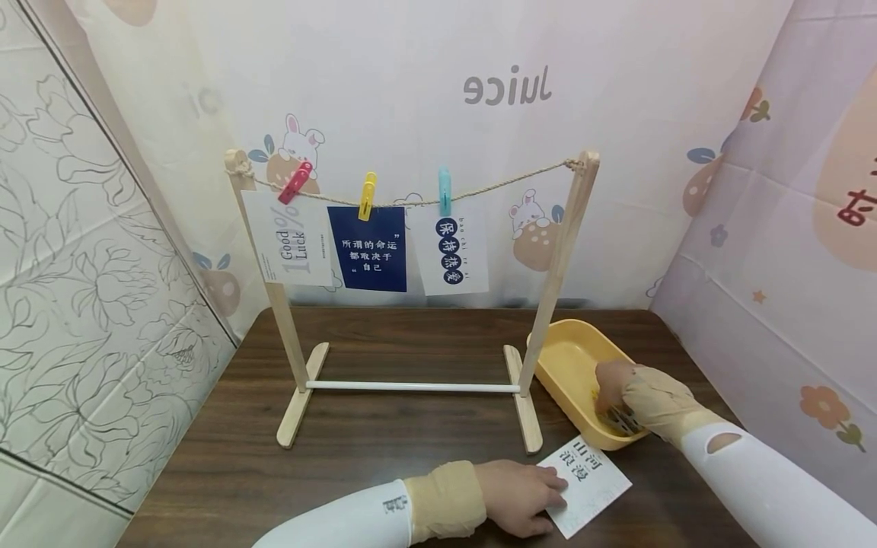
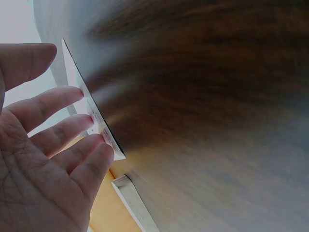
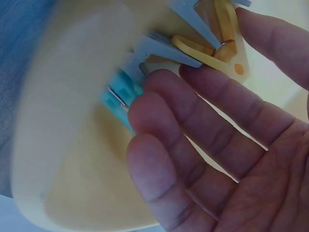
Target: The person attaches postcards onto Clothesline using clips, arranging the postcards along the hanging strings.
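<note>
- Card [image 1: 587, 482] lies flat on the brown table [image 1: 384, 457], near the front edge, just before the yellow tray [image 1: 569, 358].
- Left hand [image 1: 518, 496] rests on its near edge, fingers straight.
- Right hand [image 1: 633, 396] reaches into the tray, fingers spread loosely over clothespins [image 3: 193, 48], gripping none.

The left hand [image 1: 521, 495] lies palm down at the near edge of the scene, forearm coming in from the near left, fingers [image 2: 72, 96] straight and slightly spread, thumb held apart. The right hand [image 1: 626, 396] reaches farther out on the right, forearm entering from the near right corner, wrist bent downward. Its fingers [image 3: 203, 125] are extended and close together, only gently bent, gripping nothing. Both forearms wear white sleeves with tan cuffs.
</note>
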The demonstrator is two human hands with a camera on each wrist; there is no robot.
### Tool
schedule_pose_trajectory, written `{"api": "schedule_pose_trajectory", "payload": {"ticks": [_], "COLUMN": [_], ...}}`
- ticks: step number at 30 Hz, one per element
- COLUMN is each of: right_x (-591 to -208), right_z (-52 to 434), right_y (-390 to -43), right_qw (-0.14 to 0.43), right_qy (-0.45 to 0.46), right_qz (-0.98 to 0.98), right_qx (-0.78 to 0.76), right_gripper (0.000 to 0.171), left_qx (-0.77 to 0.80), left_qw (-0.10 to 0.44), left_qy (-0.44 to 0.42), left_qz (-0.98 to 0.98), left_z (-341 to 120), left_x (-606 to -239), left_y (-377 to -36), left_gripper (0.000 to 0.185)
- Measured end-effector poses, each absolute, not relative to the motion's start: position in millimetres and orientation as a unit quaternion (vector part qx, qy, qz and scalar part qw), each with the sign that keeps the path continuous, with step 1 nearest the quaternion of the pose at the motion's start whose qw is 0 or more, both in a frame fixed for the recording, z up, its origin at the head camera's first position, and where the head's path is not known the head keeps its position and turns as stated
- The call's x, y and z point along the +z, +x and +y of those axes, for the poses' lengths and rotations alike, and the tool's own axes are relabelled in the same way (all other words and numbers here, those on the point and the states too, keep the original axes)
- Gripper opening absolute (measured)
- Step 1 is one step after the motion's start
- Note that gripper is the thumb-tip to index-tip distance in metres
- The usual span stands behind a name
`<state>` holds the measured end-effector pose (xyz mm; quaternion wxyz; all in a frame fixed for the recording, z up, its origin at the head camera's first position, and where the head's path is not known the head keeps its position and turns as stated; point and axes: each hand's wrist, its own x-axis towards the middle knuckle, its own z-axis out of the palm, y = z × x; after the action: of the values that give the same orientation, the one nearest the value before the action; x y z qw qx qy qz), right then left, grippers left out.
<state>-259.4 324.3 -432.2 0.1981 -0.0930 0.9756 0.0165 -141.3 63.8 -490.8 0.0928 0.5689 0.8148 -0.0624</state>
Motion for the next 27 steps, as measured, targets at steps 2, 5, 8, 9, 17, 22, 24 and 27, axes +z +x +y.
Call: {"api": "schedule_pose_trajectory", "payload": {"ticks": [2,5,8,9,17,22,24,27], "right_x": [-432.2,-432.9,-434.0,-434.6,-442.1,-446.2,-446.1,-443.8], "right_z": [324.4,325.4,326.5,326.9,333.5,338.7,339.8,340.8], "right_y": [-259.1,-258.9,-259.1,-259.5,-267.0,-272.3,-273.2,-273.7], "right_qw": [0.200,0.200,0.194,0.192,0.191,0.193,0.192,0.190], "right_qy": [-0.092,-0.093,-0.100,-0.102,-0.111,-0.100,-0.094,-0.095], "right_qz": [0.975,0.975,0.976,0.976,0.975,0.974,0.974,0.972], "right_qx": [0.017,0.013,0.009,0.007,-0.026,-0.062,-0.079,-0.099], "right_gripper": [0.035,0.034,0.033,0.033,0.025,0.027,0.030,0.034], "left_qx": [-0.057,-0.047,-0.040,-0.037,-0.025,-0.020,-0.012,-0.004], "left_qw": [0.096,0.107,0.116,0.117,0.107,0.079,0.074,0.074], "left_qy": [0.574,0.581,0.582,0.581,0.587,0.606,0.605,0.590], "left_qz": [0.811,0.805,0.804,0.804,0.802,0.791,0.793,0.804], "left_z": [63.6,63.0,61.4,60.5,49.6,41.5,37.7,32.1], "left_x": [-490.7,-490.1,-489.3,-489.0,-488.5,-488.9,-489.5,-489.5], "left_y": [-142.9,-145.2,-146.5,-146.6,-147.2,-149.5,-150.4,-151.9], "left_gripper": [0.037,0.034,0.033,0.033,0.025,0.012,0.016,0.023]}}
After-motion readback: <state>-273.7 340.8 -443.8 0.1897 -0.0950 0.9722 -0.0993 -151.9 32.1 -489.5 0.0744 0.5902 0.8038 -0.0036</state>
